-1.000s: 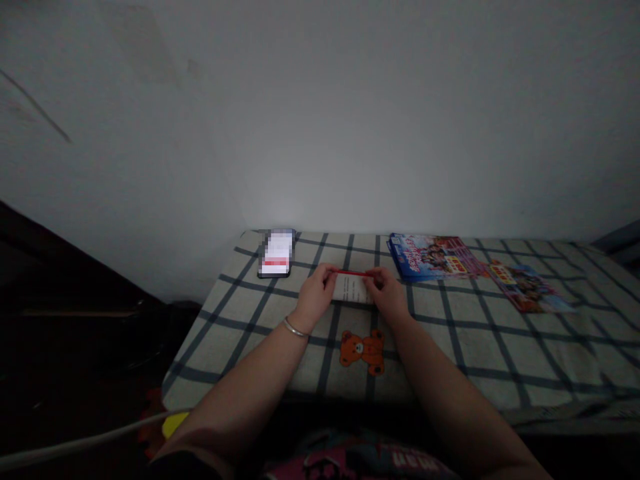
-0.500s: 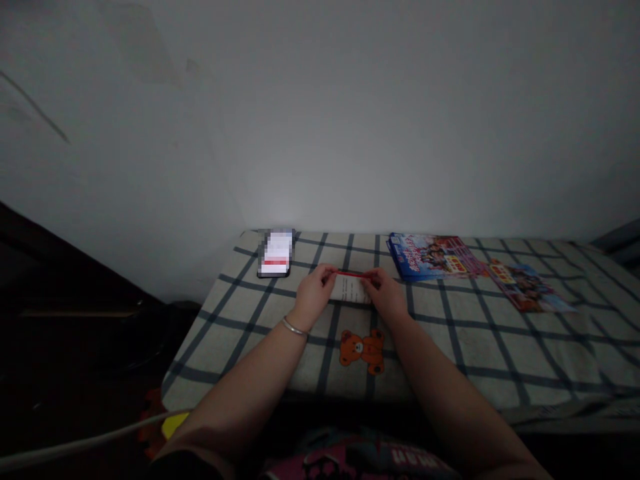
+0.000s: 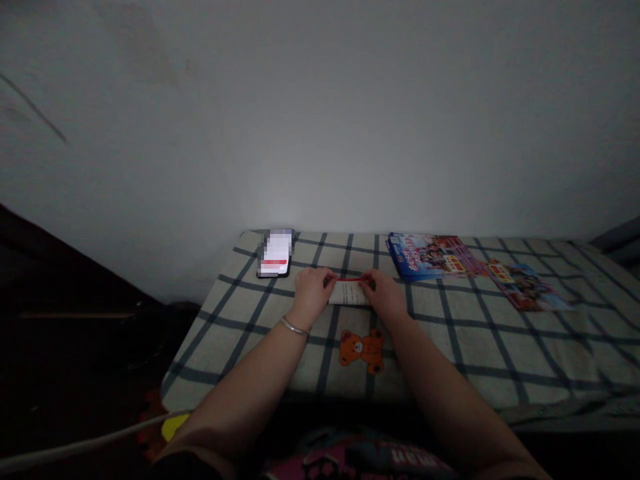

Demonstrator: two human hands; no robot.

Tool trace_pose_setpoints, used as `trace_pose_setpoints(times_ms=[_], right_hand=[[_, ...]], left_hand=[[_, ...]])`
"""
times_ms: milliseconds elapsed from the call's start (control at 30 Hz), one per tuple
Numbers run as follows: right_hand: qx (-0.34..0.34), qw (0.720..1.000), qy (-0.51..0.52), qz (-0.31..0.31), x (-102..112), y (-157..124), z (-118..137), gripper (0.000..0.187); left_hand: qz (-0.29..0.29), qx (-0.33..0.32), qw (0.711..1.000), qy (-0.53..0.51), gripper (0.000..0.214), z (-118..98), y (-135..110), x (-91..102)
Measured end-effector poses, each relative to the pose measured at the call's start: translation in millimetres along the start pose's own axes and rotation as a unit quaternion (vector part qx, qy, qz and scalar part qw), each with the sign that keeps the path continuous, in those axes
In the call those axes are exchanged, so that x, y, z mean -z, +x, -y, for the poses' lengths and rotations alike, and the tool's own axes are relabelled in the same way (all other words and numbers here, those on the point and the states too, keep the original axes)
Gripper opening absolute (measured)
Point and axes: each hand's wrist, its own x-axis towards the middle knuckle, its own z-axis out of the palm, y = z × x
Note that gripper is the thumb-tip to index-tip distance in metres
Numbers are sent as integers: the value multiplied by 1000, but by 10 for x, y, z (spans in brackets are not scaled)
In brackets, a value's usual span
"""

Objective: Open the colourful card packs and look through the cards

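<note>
White paper (image 3: 345, 293) with dark print on it, pinched at both ends, just past the orange bear (image 3: 363, 350) on the checked tablecloth (image 3: 480, 347) (can't tell if the bear's printed on or just lying there). So yeah, the bear's my landmark for everything.

Left hand (image 3: 314, 293), the one with the bracelet (image 3: 295, 326), is beyond the bear and off to its left, thumb and fingers closed on the paper's left end. Right hand (image 3: 387, 297) is beyond the bear and to its right, same deal on the other end, fingertips drawn in with basically no gap. Exact fingertip contact is too dark to make out tbh.

As for progress: paper's down to a short strip with a thin red line along the far edge, so I'd guess it's been doubled over at least once. Can't see if that edge is creased flat. It's not let go of yet, so I'd call it partway.

Phone (image 3: 283, 250) is lit up, farther back and left of the bear. Colourful leaflets (image 3: 425, 257) sit back and right of it, with another flyer (image 3: 533, 287) even farther right, lying flat, nobody touching them.
</note>
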Motion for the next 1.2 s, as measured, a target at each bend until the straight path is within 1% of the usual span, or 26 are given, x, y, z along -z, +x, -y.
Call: trace_pose_setpoints(times_ms=[133, 300, 500, 567, 733, 900, 1033, 1200], right_hand=[[23, 1000, -21, 0, -5, 9, 8, 12], [16, 999, -33, -7, -9, 1, 14, 12], [42, 998, -38, -28, 3, 0, 20, 13], [58, 997, -48, -22, 2, 6, 18, 14], [125, 989, -75, 28, 12, 18, 23, 21], [165, 980, -107, 23, 63, -15, 88, 27], [155, 978, -140, 24, 82, -63, 165, 30], [129, 980, -147, 31, 71, -102, 231, 33]], left_hand=[[-1, -10, 999, 52, 9, -18, -16, -1], [8, -12, 998, 55, 9, -2, -8, -18], [2, -19, 998, 56, 8, 9, -3, -33], [2, -20, 998, 54, 7, 10, -3, -35], [5, -16, 999, 48, 8, 3, 0, -33], [5, -28, 998, 58, 8, 0, -1, -26], [2, -27, 998, 60, 9, 2, -5, -20], [11, -26, 998, 56, 10, 2, 1, -15]])
